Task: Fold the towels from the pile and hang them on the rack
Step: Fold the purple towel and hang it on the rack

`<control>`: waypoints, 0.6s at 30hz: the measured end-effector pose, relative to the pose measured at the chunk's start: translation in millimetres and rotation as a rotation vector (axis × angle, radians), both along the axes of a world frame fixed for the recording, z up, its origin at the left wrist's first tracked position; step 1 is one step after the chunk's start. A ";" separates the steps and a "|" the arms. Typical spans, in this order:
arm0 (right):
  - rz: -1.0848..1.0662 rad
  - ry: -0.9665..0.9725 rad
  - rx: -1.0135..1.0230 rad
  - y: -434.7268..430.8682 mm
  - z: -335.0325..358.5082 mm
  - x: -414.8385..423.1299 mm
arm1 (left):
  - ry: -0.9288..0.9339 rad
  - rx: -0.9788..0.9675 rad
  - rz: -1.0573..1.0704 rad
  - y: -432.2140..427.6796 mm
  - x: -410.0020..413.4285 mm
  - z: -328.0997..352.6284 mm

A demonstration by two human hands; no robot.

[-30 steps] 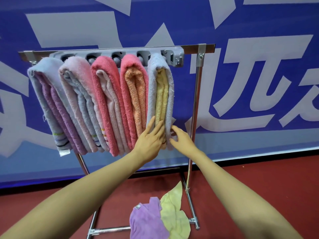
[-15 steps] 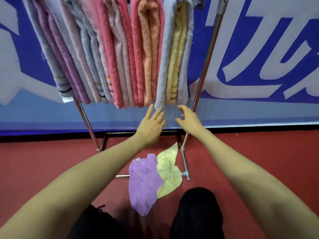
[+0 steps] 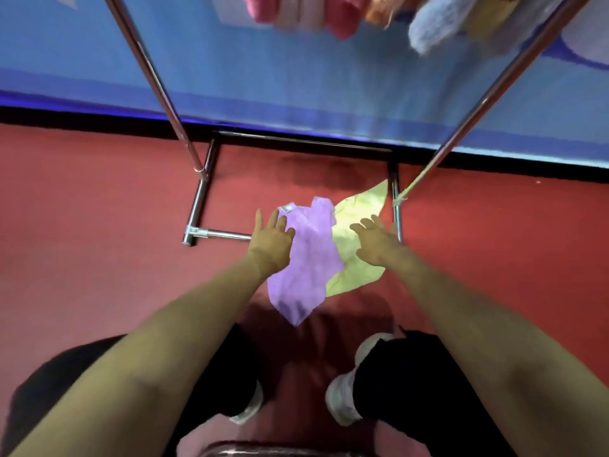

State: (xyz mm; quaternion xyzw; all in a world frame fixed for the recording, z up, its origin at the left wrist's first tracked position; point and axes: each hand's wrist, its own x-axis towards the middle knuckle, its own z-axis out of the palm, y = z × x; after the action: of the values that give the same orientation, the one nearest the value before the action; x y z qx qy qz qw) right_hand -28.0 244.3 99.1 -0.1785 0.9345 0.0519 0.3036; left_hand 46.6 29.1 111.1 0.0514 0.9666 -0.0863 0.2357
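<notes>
A crumpled purple towel (image 3: 304, 262) lies on the red floor, partly over a yellow-green towel (image 3: 357, 219) to its right. My left hand (image 3: 272, 240) hovers open over the purple towel's left edge. My right hand (image 3: 375, 240) is open with spread fingers over the yellow-green towel. Neither hand grips cloth. Only the lower ends of the hung towels (image 3: 333, 14) show at the top edge, in pink, orange and pale blue.
The metal rack (image 3: 197, 206) stands on the floor, its slanted poles rising left and right and its base bars framing the pile. A blue banner wall is right behind it. My legs and white shoes (image 3: 342, 400) are below the towels.
The view has tipped down from the hung towels to the floor. Both hands left the pale blue towel on the rack and dropped to the pile.
</notes>
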 end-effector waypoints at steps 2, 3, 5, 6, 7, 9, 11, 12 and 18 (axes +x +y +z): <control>0.007 -0.059 0.022 -6.9 -29.3 -4.7 | -0.066 0.037 0.071 -10.7 -1.9 -31.5; -0.008 -0.077 0.021 -10.7 -42.3 -8.1 | -0.088 0.058 0.104 -14.0 -3.6 -46.6; -0.054 -0.115 0.003 -17.1 -67.1 -13.6 | -0.134 0.110 0.179 -15.6 -6.6 -74.6; -0.085 -0.133 -0.021 -20.4 -79.5 -15.5 | -0.159 0.144 0.218 -14.7 -8.6 -87.8; -0.122 -0.150 -0.053 -22.9 -91.2 -16.0 | -0.186 0.182 0.254 -13.0 -9.9 -100.1; -0.214 -0.184 -0.125 -26.6 -115.9 -16.4 | -0.232 0.262 0.308 -8.0 -12.8 -123.2; -0.290 -0.215 -0.175 -30.0 -137.0 -14.6 | -0.260 0.328 0.327 -1.3 -13.5 -142.4; -0.315 -0.231 -0.183 -31.4 -146.8 -13.1 | -0.274 0.356 0.328 2.5 -13.7 -151.1; -0.478 -0.224 -0.256 -34.6 -192.5 -12.5 | -0.339 0.473 0.388 16.9 -29.2 -191.6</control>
State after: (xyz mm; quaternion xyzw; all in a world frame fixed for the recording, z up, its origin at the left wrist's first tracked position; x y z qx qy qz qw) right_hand -40.5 209.7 -93.3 0.0051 0.9097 -0.1596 0.3834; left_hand 17.4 46.0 -80.5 -0.0665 0.8988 0.1961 0.3864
